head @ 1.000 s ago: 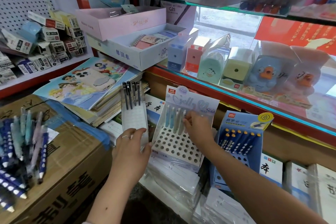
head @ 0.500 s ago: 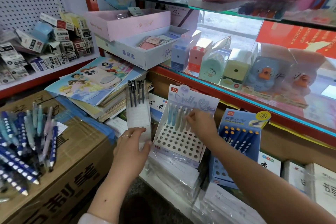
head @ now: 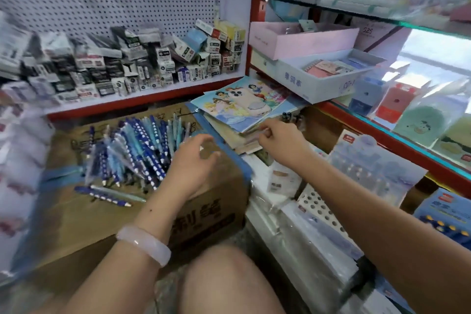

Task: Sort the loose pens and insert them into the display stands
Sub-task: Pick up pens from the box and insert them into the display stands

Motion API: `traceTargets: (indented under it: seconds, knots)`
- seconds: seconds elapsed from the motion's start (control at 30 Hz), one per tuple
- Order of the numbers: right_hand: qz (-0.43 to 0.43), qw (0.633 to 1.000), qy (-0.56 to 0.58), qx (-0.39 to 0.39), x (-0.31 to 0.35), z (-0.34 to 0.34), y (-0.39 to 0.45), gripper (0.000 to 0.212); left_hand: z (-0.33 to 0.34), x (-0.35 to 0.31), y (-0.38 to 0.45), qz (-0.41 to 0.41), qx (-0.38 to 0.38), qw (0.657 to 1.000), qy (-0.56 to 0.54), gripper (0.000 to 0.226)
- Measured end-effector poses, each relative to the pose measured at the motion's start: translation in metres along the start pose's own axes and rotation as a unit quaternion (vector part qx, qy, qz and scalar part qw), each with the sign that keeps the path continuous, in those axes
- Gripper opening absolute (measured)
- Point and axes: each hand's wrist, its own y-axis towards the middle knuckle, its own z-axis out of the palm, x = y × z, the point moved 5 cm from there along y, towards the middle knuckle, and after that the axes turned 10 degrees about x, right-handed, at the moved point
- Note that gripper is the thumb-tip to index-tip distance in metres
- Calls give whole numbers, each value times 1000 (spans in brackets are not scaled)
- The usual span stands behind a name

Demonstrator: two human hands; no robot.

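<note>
A heap of loose blue and pale-blue plastic pens [head: 135, 150] lies on the brown cardboard box [head: 84, 214], at about nine o'clock from centre. The left hand [head: 190, 166], a pale bangle [head: 144, 243] on its wrist, hovers just beside the heap, fingers loosely curled and holding nothing. The right hand [head: 280, 139], at about one o'clock, has its fingertips close together by the stack of picture books [head: 242, 107]; blur hides whether they pinch anything. The white perforated display stand [head: 323, 208] sits at four o'clock.
</note>
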Motion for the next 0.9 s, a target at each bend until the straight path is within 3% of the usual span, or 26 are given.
traceTargets:
  seconds: [0.23,0.43,0.9]
  knots:
    - [-87,992,-31,90,104,80,50,33,-94,130,-23,-206,-64,971,107,36]
    - [-103,987,14,121,155,139,74,31,-94,203,-41,-343,-14,929,138,41]
    - [-81,984,78,139,154,156,90,25,-80,234,-18,-400,-11,913,86,44]
